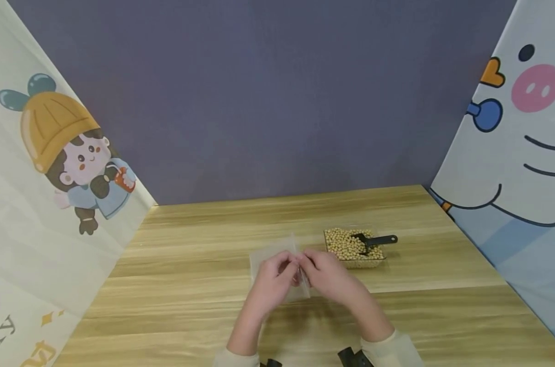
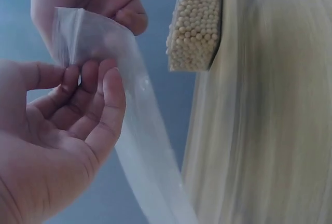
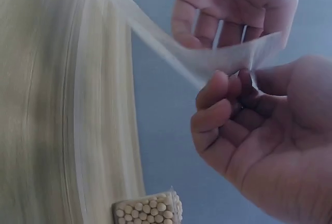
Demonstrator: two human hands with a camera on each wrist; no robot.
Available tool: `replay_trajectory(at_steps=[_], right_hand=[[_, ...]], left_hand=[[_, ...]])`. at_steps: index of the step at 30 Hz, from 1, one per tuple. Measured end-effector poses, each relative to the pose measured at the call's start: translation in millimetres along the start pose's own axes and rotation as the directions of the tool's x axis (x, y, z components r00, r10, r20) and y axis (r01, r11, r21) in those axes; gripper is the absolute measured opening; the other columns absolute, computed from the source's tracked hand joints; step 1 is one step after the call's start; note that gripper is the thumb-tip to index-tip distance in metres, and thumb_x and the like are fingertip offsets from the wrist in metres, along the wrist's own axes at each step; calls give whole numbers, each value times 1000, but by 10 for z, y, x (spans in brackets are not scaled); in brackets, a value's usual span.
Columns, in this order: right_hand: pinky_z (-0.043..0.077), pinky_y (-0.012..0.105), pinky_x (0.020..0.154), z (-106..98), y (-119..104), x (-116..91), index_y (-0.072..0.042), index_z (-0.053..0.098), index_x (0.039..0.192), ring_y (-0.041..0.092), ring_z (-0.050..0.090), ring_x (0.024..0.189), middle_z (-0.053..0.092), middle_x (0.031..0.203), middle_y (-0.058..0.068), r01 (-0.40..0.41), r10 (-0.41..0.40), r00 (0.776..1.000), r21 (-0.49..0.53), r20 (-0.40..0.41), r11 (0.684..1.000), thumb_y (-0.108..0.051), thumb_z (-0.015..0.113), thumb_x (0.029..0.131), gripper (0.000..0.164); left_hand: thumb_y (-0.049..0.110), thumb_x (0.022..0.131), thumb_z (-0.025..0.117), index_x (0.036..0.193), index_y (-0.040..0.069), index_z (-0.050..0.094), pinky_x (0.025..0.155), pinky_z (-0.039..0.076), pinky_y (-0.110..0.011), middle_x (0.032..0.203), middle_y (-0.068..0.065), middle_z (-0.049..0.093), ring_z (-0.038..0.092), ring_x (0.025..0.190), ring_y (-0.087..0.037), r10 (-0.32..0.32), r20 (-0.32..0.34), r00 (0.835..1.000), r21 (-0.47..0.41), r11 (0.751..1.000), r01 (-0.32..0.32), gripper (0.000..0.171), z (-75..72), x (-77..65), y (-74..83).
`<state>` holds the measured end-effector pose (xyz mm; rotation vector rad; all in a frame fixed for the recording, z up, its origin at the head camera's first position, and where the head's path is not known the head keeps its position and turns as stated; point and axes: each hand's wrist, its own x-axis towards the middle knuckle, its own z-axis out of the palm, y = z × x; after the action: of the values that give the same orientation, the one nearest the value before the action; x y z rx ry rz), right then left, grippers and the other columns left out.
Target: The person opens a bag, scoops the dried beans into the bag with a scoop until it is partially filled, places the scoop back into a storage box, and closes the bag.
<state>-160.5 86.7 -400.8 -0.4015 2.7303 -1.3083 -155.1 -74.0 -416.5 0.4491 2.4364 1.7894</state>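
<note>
A clear plastic bag [image 1: 263,257] is held up between both hands over the middle of the table. My left hand [image 1: 273,278] pinches its edge between thumb and fingertips, as the left wrist view shows close up. From the other side my right hand [image 1: 329,275] pinches the bag's edge too, thumb against curled fingers. The film of the bag [image 2: 140,115] hangs down past the left fingers in a long strip. Fingertips of both hands almost meet at the bag's edge.
Right behind the right hand stands a clear box [image 1: 362,264] full of pale round beans [image 1: 343,243]. A black scoop [image 1: 381,240] lies in the beans, handle pointing right. The wooden table [image 1: 181,285] ends at a dark back wall, with printed cloths on both sides.
</note>
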Motion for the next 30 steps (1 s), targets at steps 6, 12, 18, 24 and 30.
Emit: replay_trajectory(at_steps=[6,12,18,24,30], right_hand=[[43,26,48,-2,7,-5,-15,62,89,12,48,53,56,64,-3,38,-36,999,-53,40,998,-25,39,106,30],[37,23,45,42,22,-15,-16,64,87,8,40,49,48,58,-4,46,-46,999,-15,-24,999,-27,41,106,32],[40,24,42,96,-21,-31,-9,56,75,13,45,48,51,58,1,-48,77,994,335,-75,941,-26,39,106,39],[49,27,50,150,-87,-46,-5,57,73,16,53,57,56,65,6,-18,110,974,421,-196,907,-18,43,103,35],[53,32,45,170,-109,-64,-2,53,70,21,57,49,57,61,9,28,78,977,488,-197,872,-18,44,103,38]], left_hand=[[34,104,44,94,3,66,56,58,-31,71,-6,64,63,61,-16,-90,-17,996,-82,993,88,39,87,51,-25],[40,104,42,100,5,65,45,44,-20,59,2,50,49,49,-10,-158,-13,987,-132,979,155,43,114,57,-8],[34,105,42,103,-1,62,42,34,-17,54,7,43,35,44,-6,-143,-52,988,-425,899,107,40,197,43,72],[28,105,43,87,0,57,39,28,-17,52,6,44,33,39,-5,-106,-131,986,-514,857,24,37,292,35,121],[26,105,43,86,-2,57,38,29,-17,53,6,48,36,39,-4,-75,-181,981,-546,837,-37,37,339,9,136]])
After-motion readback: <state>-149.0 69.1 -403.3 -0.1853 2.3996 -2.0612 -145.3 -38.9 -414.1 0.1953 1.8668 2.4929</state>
